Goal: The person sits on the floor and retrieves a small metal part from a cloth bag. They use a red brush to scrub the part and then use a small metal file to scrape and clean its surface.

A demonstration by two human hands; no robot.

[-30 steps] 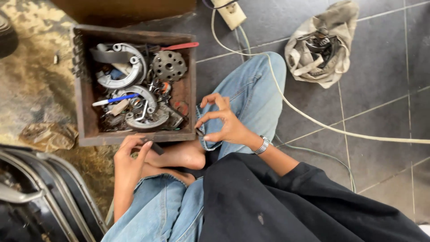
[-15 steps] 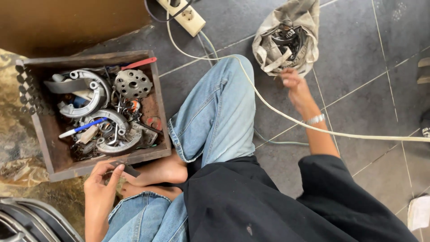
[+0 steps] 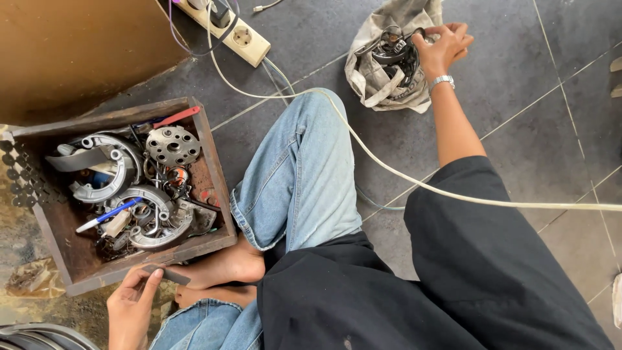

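While right hand [image 3: 442, 46] grips one bag [image 3: 382, 65], one crate [image 3: 214, 162]

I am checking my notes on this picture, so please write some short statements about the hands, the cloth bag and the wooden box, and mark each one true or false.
1. The right hand grips the rim of the cloth bag. True.
2. The left hand is empty. False: its fingers hold a small dark flat piece.
3. The wooden box holds metal parts and a blue pen. True.
4. The cream cable runs under the raised knee. False: it lies over the jeans.
5. The power strip lies inside the box. False: it lies on the tiled floor beyond it.
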